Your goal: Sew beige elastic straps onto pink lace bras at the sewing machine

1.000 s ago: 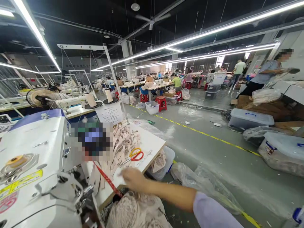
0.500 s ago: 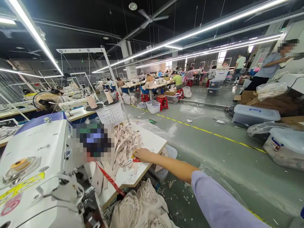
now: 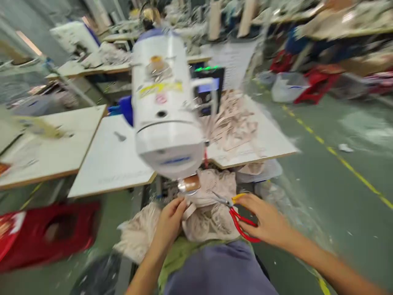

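Observation:
My left hand (image 3: pixel 171 216) is closed in a pinch on a narrow beige fabric strip (image 3: pixel 189 211), just below the front end of the white sewing machine (image 3: pixel 167 139). In my right hand (image 3: pixel 267 217) are scissors (image 3: pixel 236 221) with red and yellow handles; their blades point left, toward the strip, and look slightly apart. Beige garments (image 3: pixel 219 221) with a lacy look hang bunched between my hands and over my lap. The picture is blurred, so I cannot tell whether the blades touch the fabric.
A pile of beige strips (image 3: pixel 235 123) lies on the white table (image 3: pixel 273 139) at the right, beside a control screen (image 3: pixel 208 88). A red stool (image 3: pixel 64 229) is at lower left. Behind stand thread cones (image 3: pixel 215 20), a plastic bin (image 3: pixel 287 88) and other worktables.
My right hand has brought the scissors from the table beside the strip pile down to my lap. The view has swung down and left, and my left hand now shows, holding a strip.

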### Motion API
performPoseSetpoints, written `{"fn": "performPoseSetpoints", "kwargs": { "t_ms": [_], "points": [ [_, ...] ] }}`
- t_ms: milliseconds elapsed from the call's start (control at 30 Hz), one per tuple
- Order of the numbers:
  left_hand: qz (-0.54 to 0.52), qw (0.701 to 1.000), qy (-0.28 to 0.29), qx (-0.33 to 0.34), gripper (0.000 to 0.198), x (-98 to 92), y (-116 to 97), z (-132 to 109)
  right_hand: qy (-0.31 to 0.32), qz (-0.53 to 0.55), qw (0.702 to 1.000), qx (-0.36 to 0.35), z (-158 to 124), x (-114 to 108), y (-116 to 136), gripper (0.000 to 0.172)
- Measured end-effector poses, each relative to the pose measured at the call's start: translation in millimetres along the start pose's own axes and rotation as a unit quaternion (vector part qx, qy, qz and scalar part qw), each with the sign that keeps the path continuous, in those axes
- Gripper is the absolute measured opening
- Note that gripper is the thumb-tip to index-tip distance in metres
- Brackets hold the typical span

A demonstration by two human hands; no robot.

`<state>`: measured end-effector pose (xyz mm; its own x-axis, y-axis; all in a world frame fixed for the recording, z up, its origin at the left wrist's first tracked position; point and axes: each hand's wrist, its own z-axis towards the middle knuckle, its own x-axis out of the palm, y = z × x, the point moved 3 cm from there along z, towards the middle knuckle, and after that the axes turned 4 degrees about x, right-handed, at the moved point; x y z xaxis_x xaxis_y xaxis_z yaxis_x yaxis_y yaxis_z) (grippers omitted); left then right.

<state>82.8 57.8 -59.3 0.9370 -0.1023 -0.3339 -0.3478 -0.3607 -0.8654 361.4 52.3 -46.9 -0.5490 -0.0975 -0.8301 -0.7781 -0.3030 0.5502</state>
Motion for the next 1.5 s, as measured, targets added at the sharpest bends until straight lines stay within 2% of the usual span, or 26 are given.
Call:
{"fn": "performPoseSetpoints", "kwargs": {
  "t_ms": [67,133,233,300,433,567,633,767,900,1067,1300,1500],
  "points": [
    [-0.109,0.993,0.029,-0.015,0.036,10.5,-5,5,0.024,0.021,0.999,-0.039,-18,17,4,0.034],
    [-0.172,0.983,0.060,-0.017,0.035,18.7,-8,9,0.019,0.028,0.998,-0.056,-26,34,8,0.031],
    [-0.186,0.979,0.087,-0.001,0.032,24.0,-10,8,0.006,0.031,0.998,-0.057,-19,54,15,0.030],
    [-0.164,0.981,0.103,0.022,0.031,24.5,-10,6,0.000,0.033,0.998,-0.060,-9,58,21,0.032],
    [-0.109,0.986,0.113,0.053,0.022,24.7,-8,6,0.016,0.057,0.995,-0.074,9,53,30,0.033],
    [-0.159,0.980,0.115,0.026,0.017,26.6,-4,8,0.086,0.127,0.988,-0.019,9,47,27,0.028],
    [-0.176,0.977,0.117,0.022,0.023,26.7,-2,9,0.076,0.159,0.984,0.012,2,46,21,0.027],
    [-0.142,0.983,0.108,0.029,0.036,23.1,-1,12,0.026,0.179,0.983,0.033,-14,52,13,0.035],
    [-0.108,0.986,0.124,0.017,0.037,19.9,-7,12,0.049,0.190,0.979,0.045,-16,63,17,0.041],
    [-0.070,0.989,0.133,0.013,0.031,15.8,-13,11,0.077,0.213,0.971,0.081,2,68,28,0.038],
    [-0.034,0.993,0.107,0.023,0.032,9.0,-15,12,0.110,0.234,0.961,0.102,12,60,29,0.031],
    [-0.073,0.993,0.084,0.033,0.031,6.8,-14,15,0.084,0.223,0.966,0.096,-2,49,19,0.025]
  ]
}}
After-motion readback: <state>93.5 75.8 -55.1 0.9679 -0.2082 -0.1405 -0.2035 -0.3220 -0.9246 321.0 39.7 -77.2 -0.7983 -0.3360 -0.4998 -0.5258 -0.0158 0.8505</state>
